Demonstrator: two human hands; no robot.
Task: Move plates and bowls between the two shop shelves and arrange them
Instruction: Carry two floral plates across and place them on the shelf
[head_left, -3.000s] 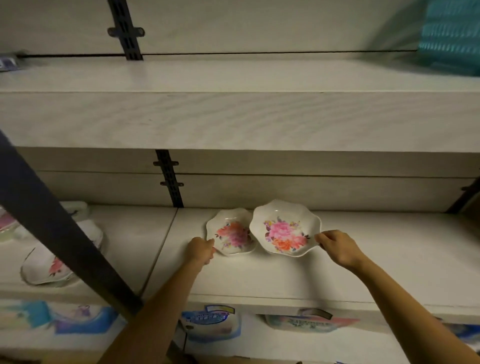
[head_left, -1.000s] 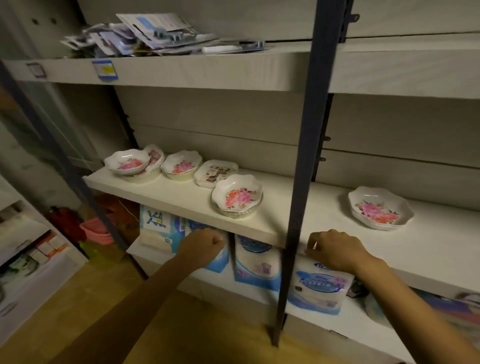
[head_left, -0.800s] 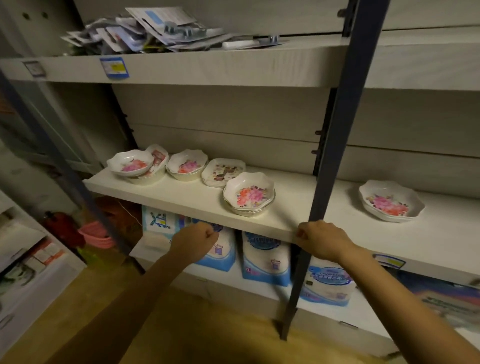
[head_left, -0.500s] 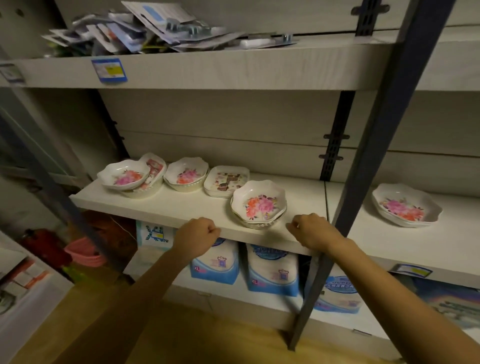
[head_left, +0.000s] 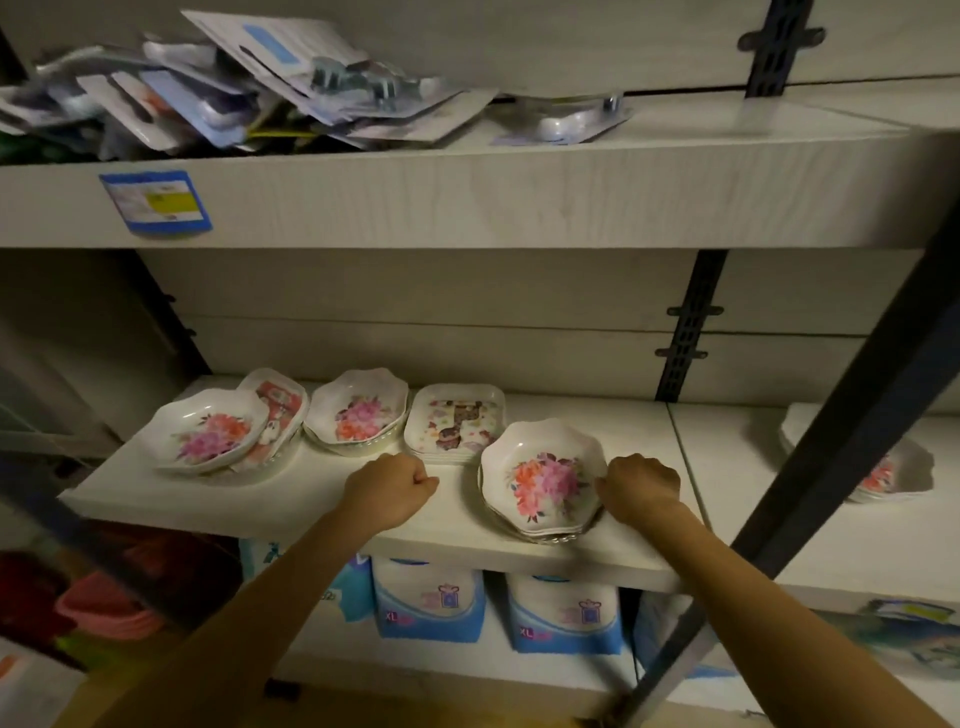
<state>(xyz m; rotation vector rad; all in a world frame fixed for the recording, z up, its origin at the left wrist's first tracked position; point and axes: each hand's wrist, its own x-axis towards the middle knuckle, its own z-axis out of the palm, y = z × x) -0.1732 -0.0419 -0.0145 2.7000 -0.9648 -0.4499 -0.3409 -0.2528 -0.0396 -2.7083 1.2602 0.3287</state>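
a stack of flower bowls (head_left: 543, 480) sits near the front edge of the white shelf (head_left: 291, 501). the left hand (head_left: 387, 488) is just left of the stack, curled in a fist with nothing in it. the right hand (head_left: 641, 486) is at the right rim of the stack with its fingers curled in. i cannot tell if it holds the rim or is only beside it. just behind the stack, a bit to the left, are the square plates (head_left: 457, 423). further left is a second flower bowl (head_left: 358, 413), then a tilted flower bowl (head_left: 208, 434) leaning on a red picture plate (head_left: 283, 400). well to the right of the stack, past a dark post (head_left: 852, 441), another bowl (head_left: 883, 475) is half hidden. under the stack are blue packs (head_left: 428, 603).
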